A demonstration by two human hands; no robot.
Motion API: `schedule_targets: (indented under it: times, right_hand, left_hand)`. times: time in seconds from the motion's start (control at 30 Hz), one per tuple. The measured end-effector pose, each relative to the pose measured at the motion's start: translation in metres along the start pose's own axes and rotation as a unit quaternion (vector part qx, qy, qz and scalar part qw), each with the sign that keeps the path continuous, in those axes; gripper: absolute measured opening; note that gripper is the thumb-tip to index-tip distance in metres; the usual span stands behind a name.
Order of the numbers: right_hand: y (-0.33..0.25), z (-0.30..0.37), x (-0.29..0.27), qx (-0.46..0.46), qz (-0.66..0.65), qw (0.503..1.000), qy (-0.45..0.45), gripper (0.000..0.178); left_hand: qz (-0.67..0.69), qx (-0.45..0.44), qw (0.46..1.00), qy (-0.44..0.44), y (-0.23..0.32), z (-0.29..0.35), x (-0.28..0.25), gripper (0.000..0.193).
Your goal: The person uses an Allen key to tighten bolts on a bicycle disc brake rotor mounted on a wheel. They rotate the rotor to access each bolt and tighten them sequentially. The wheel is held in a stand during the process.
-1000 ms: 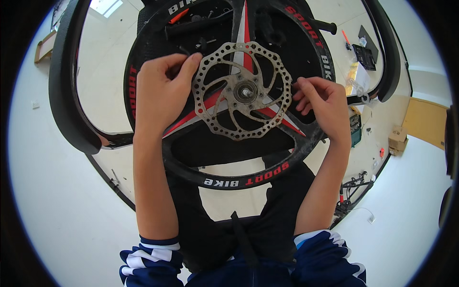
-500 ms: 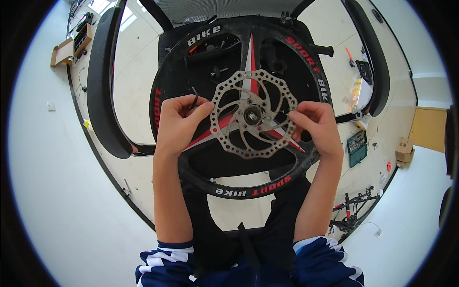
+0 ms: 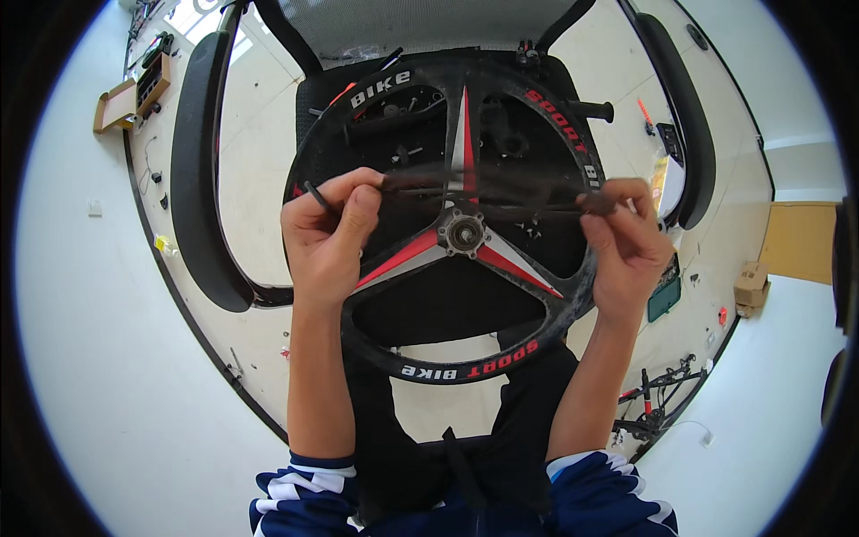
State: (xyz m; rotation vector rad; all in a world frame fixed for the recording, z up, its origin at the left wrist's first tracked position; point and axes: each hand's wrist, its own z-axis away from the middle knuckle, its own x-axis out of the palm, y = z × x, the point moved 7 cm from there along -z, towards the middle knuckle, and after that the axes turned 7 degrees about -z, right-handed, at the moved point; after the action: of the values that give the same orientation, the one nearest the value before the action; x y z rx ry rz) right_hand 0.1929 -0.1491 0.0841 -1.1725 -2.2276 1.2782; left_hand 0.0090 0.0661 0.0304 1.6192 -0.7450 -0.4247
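Both my hands hold a brake disc (image 3: 523,188), lifted above the wheel and turned nearly edge-on, its outline smeared by motion. My left hand (image 3: 331,233) pinches its left edge. A black hex key (image 3: 318,196) is also tucked between the fingers of that hand. At the opposite edge, my right hand (image 3: 631,251) grips the disc between thumb and fingers. Below them, a black three-spoke bicycle wheel (image 3: 434,370) with red and white spokes lies flat on a chair seat. Its bare metal hub (image 3: 464,234) faces up, with bolt holes around the axle.
The black office chair has armrests at the left (image 3: 201,170) and right (image 3: 693,134). Small bolts (image 3: 407,155) lie on the seat inside the wheel. On the floor are an open cardboard box (image 3: 116,106), a green tool case (image 3: 664,300) and a bicycle frame (image 3: 658,403).
The brake disc has come up off the hub and tilted from face-up to nearly edge-on. Both hands have moved slightly apart with it, uncovering the hub.
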Motion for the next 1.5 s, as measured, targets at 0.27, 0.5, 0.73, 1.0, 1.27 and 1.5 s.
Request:
schedule_targets:
  times: [0.27, 0.5, 0.73, 1.0, 1.27, 1.5]
  right_hand:
    - [0.012, 0.010, 0.006, 0.176, -0.199, 0.962, -0.070, 0.015]
    - [0.055, 0.035, 0.023, 0.325, -0.065, 0.937, -0.107, 0.008]
    - [0.058, 0.035, 0.017, 0.326, -0.003, 0.943, -0.059, 0.013]
    - [0.065, 0.046, 0.024, 0.420, -0.039, 0.900, -0.111, 0.016]
    - [0.076, 0.051, 0.030, 0.473, -0.037, 0.868, -0.145, 0.019]
    - [0.082, 0.050, 0.028, 0.406, -0.112, 0.898, -0.130, 0.019]
  left_hand:
    - [-0.002, -0.091, 0.994, -0.068, -0.012, 0.015, -0.002, 0.025]
    - [-0.217, -0.194, 0.947, -0.139, -0.039, 0.024, -0.003, 0.023]
    - [-0.243, -0.156, 0.954, -0.077, -0.031, 0.017, -0.007, 0.018]
    - [-0.265, -0.184, 0.939, -0.120, -0.029, 0.018, -0.005, 0.013]
    - [-0.284, -0.212, 0.925, -0.140, -0.036, 0.020, -0.002, 0.023]
    - [-0.270, -0.177, 0.938, -0.126, -0.033, 0.017, -0.001, 0.025]
